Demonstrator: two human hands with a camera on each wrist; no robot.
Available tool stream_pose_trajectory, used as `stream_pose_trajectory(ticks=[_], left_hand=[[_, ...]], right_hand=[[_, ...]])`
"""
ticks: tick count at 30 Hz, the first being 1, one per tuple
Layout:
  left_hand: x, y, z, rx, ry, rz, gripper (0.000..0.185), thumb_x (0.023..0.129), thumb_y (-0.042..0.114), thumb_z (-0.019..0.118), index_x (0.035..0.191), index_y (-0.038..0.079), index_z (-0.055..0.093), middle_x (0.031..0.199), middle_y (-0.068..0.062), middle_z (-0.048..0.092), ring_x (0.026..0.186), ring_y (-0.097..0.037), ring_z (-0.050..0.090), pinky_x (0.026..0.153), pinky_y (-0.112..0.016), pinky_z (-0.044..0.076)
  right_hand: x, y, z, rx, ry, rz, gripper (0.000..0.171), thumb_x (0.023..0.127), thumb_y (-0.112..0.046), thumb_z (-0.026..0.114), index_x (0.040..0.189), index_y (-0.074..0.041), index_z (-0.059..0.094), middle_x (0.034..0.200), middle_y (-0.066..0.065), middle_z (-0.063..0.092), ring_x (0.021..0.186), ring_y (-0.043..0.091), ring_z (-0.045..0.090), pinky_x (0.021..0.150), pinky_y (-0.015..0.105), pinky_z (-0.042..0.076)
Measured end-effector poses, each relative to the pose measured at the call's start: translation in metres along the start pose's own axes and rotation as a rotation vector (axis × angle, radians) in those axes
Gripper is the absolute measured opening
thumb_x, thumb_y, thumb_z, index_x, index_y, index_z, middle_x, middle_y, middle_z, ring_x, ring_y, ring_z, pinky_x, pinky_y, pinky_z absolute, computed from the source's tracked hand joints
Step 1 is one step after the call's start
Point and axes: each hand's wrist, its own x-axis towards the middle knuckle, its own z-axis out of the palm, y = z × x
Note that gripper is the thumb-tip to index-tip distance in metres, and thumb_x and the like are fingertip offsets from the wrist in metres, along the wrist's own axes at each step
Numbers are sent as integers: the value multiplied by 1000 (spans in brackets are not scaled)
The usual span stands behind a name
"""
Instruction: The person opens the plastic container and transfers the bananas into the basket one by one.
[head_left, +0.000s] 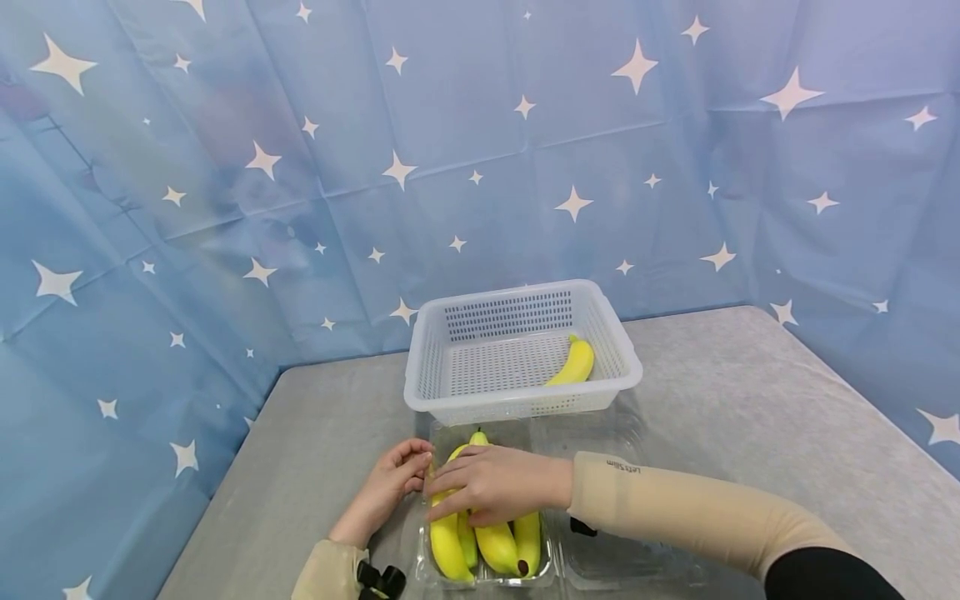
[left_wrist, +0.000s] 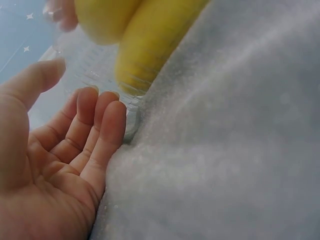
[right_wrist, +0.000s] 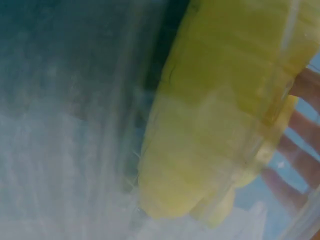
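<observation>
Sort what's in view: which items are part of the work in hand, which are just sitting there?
In hand:
right hand on the bananas
left hand against the clear clamshell container
white basket holding one banana

Just there:
grey table cover
starry blue backdrop

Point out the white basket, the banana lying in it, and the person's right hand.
white basket (head_left: pixel 427 321): head view, on the left rim.
banana (head_left: pixel 573 365): head view, mid-body, inside the basket.
right hand (head_left: pixel 491 483): head view, back of hand, over the bananas in the clear tray.

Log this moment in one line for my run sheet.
right hand: on yellow bananas in clear plastic clamshell tray | left hand: at tray's side | white perforated plastic basket: one banana
</observation>
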Motion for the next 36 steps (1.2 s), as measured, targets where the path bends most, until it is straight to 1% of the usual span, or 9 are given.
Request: stream_pose_trajectory(ticks=[6,13,20,24,28,36], left_hand=[[0,0,0,3,10,-6,33,98,17,58,115,-9,50,86,-3,58,72,-13,57,64,-25,50],[0,0,0,12,19,-13,31,98,17,59,114,-8,51,87,-4,58,73,-13,57,64,-25,50],[0,0,1,3,10,-18,31,98,18,58,115,-7,51,87,-3,59,74,-13,57,65,-25,51],[1,1,0,-7,2,-12,32,98,18,58,116,-7,51,86,-3,58,73,-13,57,65,-26,51],[2,0,0,-6,4,-15,33,98,19,59,116,-8,51,87,-3,58,73,-13,57,65,-26,51],[0,1,0,-18,5,-18,31,98,16,58,116,-8,51,87,-4,59,73,-13,58,65,-25,51]], right_hand=[[0,1,4,7,37,-15,40,89,-16,67,127,-27,63,128,-7,59,121,6,50,102,25,37],[-1,2,6,4,59,-15,38,89,-15,67,125,-28,65,127,-7,59,121,7,50,101,25,37],[-2,3,9,-38,110,-45,38,87,-13,69,122,-30,67,125,-7,61,118,8,52,103,25,36],[-3,4,8,-28,136,-38,40,85,-11,71,120,-30,68,123,-5,61,117,8,53,106,25,34],[-4,5,7,-12,138,-31,40,85,-11,72,120,-29,68,122,-4,61,117,9,53,106,25,33],[-6,7,2,25,158,-10,40,84,-12,74,121,-27,68,122,-2,62,116,9,53,105,25,34]])
